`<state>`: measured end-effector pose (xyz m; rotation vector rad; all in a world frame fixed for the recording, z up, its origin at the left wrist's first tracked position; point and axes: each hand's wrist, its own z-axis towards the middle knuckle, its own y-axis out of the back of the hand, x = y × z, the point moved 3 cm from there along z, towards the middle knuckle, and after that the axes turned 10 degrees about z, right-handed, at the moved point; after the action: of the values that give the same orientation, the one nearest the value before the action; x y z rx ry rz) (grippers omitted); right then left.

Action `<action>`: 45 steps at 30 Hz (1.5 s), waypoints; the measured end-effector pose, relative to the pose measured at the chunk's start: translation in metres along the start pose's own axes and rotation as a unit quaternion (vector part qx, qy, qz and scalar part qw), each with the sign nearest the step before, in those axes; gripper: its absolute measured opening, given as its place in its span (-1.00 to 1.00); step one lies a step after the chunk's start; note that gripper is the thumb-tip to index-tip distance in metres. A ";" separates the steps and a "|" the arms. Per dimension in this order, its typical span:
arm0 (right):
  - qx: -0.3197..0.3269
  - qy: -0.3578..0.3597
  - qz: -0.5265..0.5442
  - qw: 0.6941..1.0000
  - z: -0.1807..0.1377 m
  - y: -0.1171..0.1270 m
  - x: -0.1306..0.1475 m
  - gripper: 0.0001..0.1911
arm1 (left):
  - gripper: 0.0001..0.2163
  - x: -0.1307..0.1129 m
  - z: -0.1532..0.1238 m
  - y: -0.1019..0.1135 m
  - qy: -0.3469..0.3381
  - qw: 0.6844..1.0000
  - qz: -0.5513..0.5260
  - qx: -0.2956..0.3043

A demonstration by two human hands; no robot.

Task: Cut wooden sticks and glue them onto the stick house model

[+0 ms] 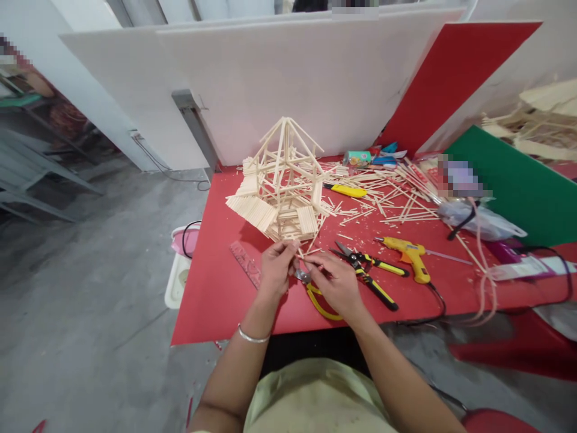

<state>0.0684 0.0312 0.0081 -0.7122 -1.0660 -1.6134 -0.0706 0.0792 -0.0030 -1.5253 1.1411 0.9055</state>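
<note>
A model house of thin wooden sticks [283, 183] stands on the red table [220, 288]. Just in front of it my left hand [276, 267] and my right hand [336, 282] meet, both pinched on a thin wooden stick [306, 260] held between them. A yellow-handled cutter [315, 297] lies under my right hand; I cannot tell whether that hand grips it. A silver bangle sits on my left wrist.
Yellow-handled snips [369, 273] and a yellow glue gun [410, 255] lie to the right. Loose sticks [392, 198] litter the far table, with a yellow knife [345, 190]. A clear ruler [246, 261] lies to the left. White, red and green boards stand behind.
</note>
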 end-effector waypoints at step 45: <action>0.067 -0.090 -0.023 0.993 -0.039 0.010 -0.042 -0.83 | -0.67 -0.019 0.040 -0.013 -0.084 0.993 0.072 -0.029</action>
<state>0.0923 0.0133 -0.0422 -0.7583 -1.3168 -1.5213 -0.0634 0.1232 0.0088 -1.3971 1.1196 1.1512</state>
